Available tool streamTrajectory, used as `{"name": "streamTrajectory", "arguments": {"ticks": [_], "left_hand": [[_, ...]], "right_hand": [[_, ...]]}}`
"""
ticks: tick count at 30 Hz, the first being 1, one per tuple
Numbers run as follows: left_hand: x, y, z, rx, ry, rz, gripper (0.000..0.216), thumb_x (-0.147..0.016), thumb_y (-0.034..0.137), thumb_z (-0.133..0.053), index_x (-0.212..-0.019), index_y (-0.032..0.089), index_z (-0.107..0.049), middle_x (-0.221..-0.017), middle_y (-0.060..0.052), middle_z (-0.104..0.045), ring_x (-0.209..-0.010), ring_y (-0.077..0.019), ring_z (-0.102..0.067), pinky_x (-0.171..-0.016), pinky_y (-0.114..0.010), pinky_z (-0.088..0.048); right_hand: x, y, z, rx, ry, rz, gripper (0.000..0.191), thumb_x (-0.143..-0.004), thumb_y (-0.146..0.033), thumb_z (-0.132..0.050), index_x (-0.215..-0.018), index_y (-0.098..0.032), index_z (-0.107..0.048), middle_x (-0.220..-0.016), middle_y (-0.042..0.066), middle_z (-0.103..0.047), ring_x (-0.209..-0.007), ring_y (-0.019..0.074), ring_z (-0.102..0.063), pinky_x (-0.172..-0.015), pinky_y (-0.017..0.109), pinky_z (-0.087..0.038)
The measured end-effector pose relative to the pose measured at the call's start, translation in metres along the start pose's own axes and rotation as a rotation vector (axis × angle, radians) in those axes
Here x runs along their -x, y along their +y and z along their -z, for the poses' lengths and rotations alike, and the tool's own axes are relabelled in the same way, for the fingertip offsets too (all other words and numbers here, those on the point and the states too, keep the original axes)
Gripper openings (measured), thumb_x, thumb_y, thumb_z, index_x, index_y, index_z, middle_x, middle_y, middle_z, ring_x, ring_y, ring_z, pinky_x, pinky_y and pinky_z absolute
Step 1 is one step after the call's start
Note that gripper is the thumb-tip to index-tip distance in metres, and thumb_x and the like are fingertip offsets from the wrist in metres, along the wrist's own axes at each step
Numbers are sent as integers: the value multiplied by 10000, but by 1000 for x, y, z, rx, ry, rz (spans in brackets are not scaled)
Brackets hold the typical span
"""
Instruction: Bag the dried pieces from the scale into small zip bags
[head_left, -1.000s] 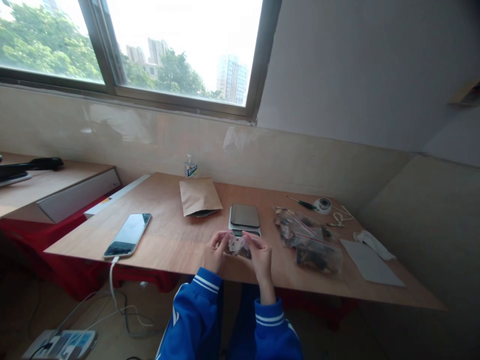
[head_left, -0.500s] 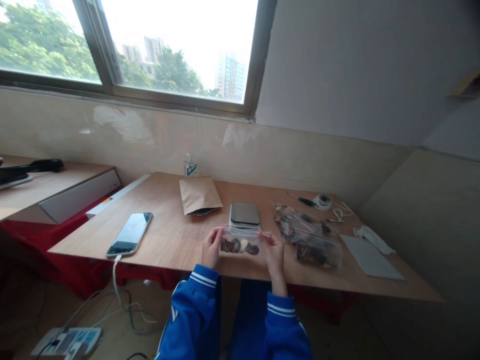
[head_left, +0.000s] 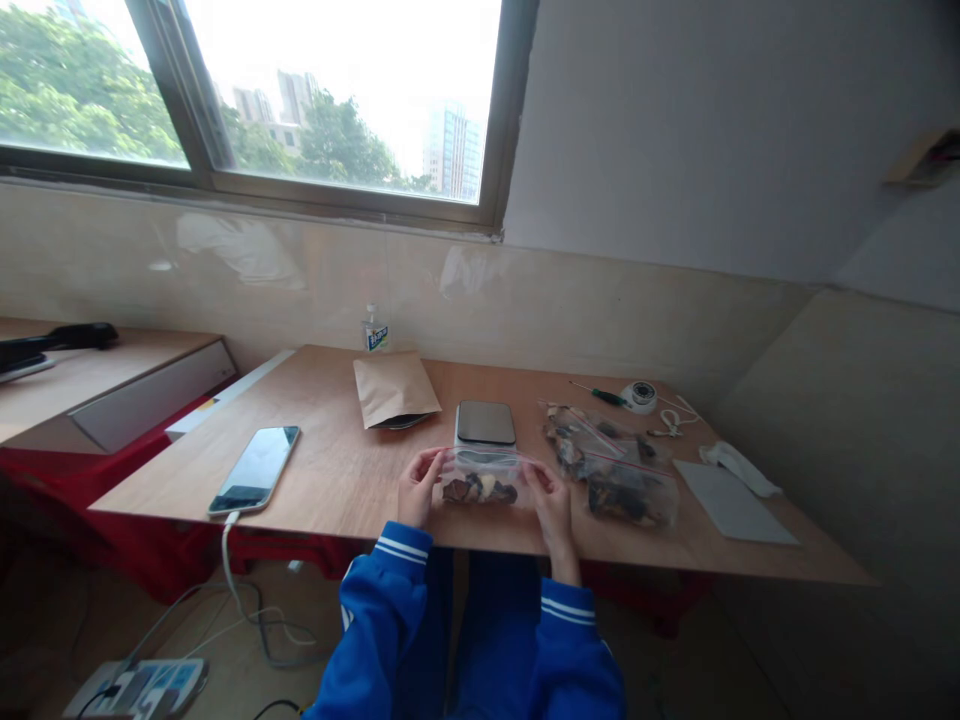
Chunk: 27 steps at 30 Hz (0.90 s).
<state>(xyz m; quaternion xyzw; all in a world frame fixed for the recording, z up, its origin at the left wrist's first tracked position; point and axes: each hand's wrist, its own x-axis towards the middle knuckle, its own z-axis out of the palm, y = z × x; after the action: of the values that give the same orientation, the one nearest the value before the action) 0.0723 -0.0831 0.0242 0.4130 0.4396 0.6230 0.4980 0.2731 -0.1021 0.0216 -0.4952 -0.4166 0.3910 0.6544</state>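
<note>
From my remote seat I see the left hand [head_left: 418, 487] and the right hand [head_left: 549, 500] pinching opposite ends of a clear bag [head_left: 480, 478], thumbs against fingers, its top edge stretched between them. Dark and pale dried pieces [head_left: 484, 490] lie in its lower part. I have the bag at the near edge of the counter [head_left: 337, 500], in front of the scale [head_left: 486, 422], covering my view of its near end; whether the two touch, I can't say.

Just beyond the right hand, more filled bags [head_left: 634, 490] overlap and crowd that side. Behind them I see a screwdriver [head_left: 609, 397] against a round white camera [head_left: 640, 397] with its cable [head_left: 679, 422]; farther right, a white cloth [head_left: 741, 470] lies partly over a grey sheet [head_left: 735, 508]. Left of the scale sits a brown paper pouch [head_left: 396, 388], with a bottle [head_left: 374, 333] behind it. A plugged-in phone [head_left: 256, 470] lies well apart at left.
</note>
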Motion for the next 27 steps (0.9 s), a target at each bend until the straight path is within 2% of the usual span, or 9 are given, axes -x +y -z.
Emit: {"name": "streamTrajectory", "arguments": {"ticks": [9, 15, 18, 21, 27], "left_hand": [[1, 2, 3, -37, 130, -55, 463, -618, 539, -716, -829, 129, -674, -803, -76, -692, -811, -202, -631, -689, -283, -474], [-2, -3, 7, -56, 106, -34, 502, -605, 577, -708, -824, 128, -661, -769, -71, -688, -711, -172, -619, -661, -281, -471], [-3, -10, 13, -87, 96, 4, 501, -586, 579, -718, -785, 124, -649, -741, -69, -683, -669, -157, -605, -636, -273, -462], [-3, -14, 17, -104, 92, -7, 468, -612, 560, -711, -771, 127, -632, -741, -65, -679, -666, -149, -605, -632, -264, -458], [-1, -8, 12, -104, 95, -55, 454, -624, 558, -701, -769, 136, -612, -732, -57, -670, -655, -149, -599, -621, -267, -464]], "right_hand": [[3, 6, -5, -36, 40, 3, 353, -687, -470, -711, -842, -153, -686, -791, 77, -740, -780, 231, -695, -770, 359, -535], [-1, 8, -2, -24, -24, 20, 377, -693, -459, -715, -908, -154, -660, -782, 77, -738, -738, 219, -695, -744, 351, -536], [-1, 9, -2, 5, -10, 52, 363, -685, -465, -720, -859, -154, -651, -768, 78, -731, -734, 220, -692, -730, 346, -536], [1, 9, -3, 41, 10, 83, 376, -708, -471, -699, -904, -154, -651, -790, 78, -727, -738, 217, -685, -712, 339, -536], [1, 6, -4, 115, 34, 135, 367, -750, -484, -654, -903, -150, -656, -792, 81, -722, -705, 204, -668, -704, 335, -527]]}}
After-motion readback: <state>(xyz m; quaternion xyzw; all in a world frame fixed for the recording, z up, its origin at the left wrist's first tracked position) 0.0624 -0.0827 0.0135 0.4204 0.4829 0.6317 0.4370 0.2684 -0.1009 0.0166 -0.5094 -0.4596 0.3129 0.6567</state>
